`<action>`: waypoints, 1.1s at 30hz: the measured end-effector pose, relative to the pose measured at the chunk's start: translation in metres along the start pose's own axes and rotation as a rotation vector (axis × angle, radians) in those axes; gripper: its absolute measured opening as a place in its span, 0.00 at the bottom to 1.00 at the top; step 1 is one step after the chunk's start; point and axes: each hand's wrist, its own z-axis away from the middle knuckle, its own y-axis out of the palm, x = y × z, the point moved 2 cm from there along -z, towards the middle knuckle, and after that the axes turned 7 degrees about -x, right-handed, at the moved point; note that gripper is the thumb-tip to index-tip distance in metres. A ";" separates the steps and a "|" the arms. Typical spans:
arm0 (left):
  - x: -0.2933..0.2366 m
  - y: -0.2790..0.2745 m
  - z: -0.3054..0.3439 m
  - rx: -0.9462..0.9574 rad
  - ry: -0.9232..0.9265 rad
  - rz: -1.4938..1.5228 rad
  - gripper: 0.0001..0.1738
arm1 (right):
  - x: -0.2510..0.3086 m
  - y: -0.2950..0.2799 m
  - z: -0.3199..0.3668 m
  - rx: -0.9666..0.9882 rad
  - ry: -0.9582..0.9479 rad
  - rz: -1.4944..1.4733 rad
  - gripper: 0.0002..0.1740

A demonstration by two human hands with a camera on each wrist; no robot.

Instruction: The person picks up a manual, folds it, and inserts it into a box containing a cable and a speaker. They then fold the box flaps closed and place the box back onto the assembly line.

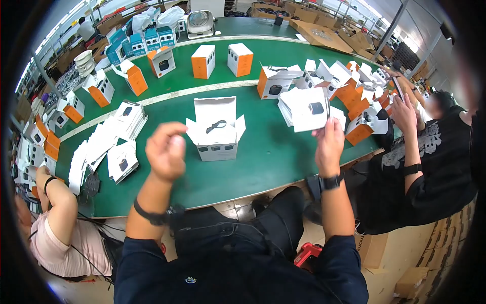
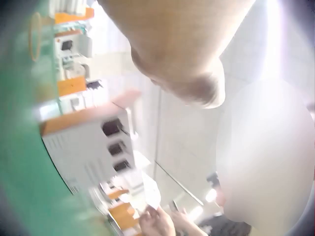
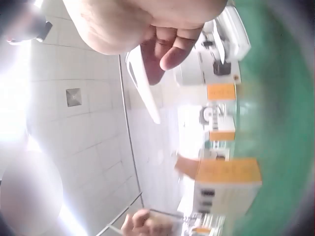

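Note:
An upright white carton [image 1: 217,153] with raised flaps stands on the table in front of me, and a coiled black cable [image 1: 216,124] shows in its top. To its left, my left hand [image 1: 168,151] is raised with bent fingers and nothing in them, the forefinger near a side flap. My right hand [image 1: 330,144] pinches a thin white booklet [image 1: 304,121] with a dark device printed on it. In the right wrist view the booklet [image 3: 143,86] appears edge-on below the fingers. A pile of similar booklets [image 1: 285,112] lies just behind it, partly covered.
Stacks of white booklets [image 1: 126,119] spread over the left of the green table [image 1: 263,172]. White-and-orange boxes [image 1: 203,62] line the far side, with more open boxes [image 1: 359,129] at right. People sit on both sides, including one in a black shirt [image 1: 420,177].

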 end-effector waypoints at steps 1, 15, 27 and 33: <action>-0.022 0.009 0.004 0.118 0.065 -0.072 0.18 | 0.017 0.017 0.031 -0.007 0.058 -0.078 0.14; -0.045 0.056 0.070 0.743 -0.856 0.428 0.16 | 0.024 0.045 0.168 0.554 0.623 -0.028 0.16; -0.031 0.027 0.064 0.763 -0.227 0.316 0.31 | 0.021 0.050 0.151 0.865 0.733 -0.168 0.32; -0.033 0.025 0.055 0.941 -0.132 0.242 0.35 | 0.026 0.066 0.149 0.892 0.767 0.126 0.16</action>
